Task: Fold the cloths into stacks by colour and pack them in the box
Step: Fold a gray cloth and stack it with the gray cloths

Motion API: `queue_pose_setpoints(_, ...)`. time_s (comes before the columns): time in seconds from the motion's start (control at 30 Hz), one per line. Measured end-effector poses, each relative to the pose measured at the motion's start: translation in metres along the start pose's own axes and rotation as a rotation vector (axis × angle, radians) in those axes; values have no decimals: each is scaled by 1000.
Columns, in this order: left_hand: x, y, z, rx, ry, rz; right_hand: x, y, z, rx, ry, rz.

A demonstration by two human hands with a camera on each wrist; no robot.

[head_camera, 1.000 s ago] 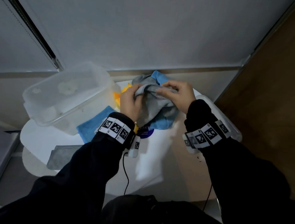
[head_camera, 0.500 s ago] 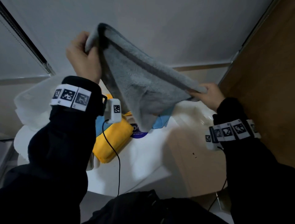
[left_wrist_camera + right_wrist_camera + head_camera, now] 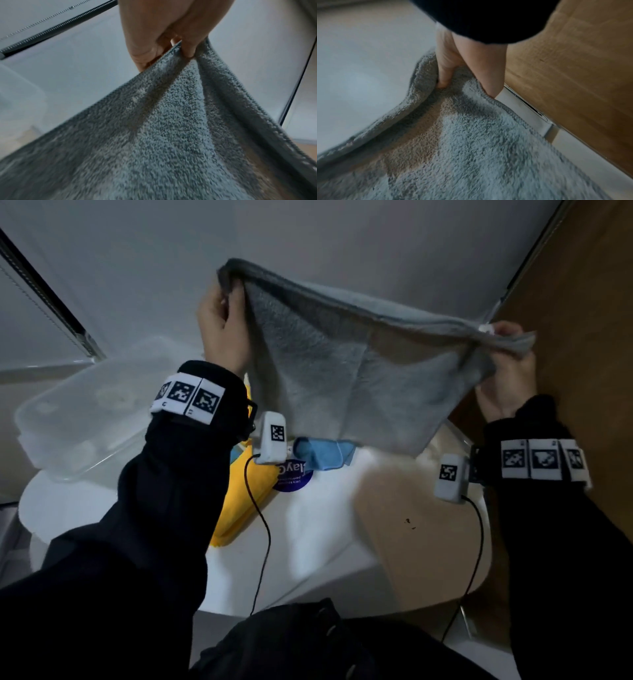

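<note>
Holding the grey cloth [image 3: 346, 378] stretched up in the air over the table [image 3: 318, 529], we had our left hand [image 3: 222, 333] pinching one top corner and our right hand [image 3: 507, 371] pinching the other. The box [image 3: 78, 419] sat off left. We figured a sloppy fold could drag the loose hem across the yellow cloth [image 3: 246, 498] and blue cloth [image 3: 325, 453] below.

one grey cloth [image 3: 346, 378], one blue cloth [image 3: 325, 453], one yellow cloth [image 3: 246, 494], one box [image 3: 85, 412]

The head view looks down from above; both wrist views look closely along the fingers, sharing the grey cloth [image 3: 342, 378].
</note>
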State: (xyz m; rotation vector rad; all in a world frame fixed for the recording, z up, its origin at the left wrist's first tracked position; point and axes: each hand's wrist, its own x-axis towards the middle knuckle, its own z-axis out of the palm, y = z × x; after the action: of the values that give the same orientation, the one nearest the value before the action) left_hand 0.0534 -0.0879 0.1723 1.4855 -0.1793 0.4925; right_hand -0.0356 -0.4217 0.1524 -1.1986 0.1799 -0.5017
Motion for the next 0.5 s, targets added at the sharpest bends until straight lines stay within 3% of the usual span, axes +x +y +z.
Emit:
queue_pose_setpoints(0.07, -20, -7, 5, -45, -10, -66, -6, 4, -18, 54, -13, 70)
queue_pose_setpoints(0.13, -49, -34, -1, -6, -131, -256, -18, 20, -45, 10, -72, 176)
queue_pose_setpoints(0.27, -124, -101, -25, 260, -561, -663, -58, 72, -96, -256, -230, 497)
queue_pose_setpoints(0.33, -161, -124, -37, 264, -761, -844, -86, 100, -122, -357, -277, 678)
queue_pose_setpoints(0.43, -198, -136, -57, 383, -1141, -963, -122, 124, -157, -482, -311, 963)
queue_pose_setpoints(0.5, -214, -136, -66, 463, -1293, -1043, -137, 132, -177, -569, -382, 1125)
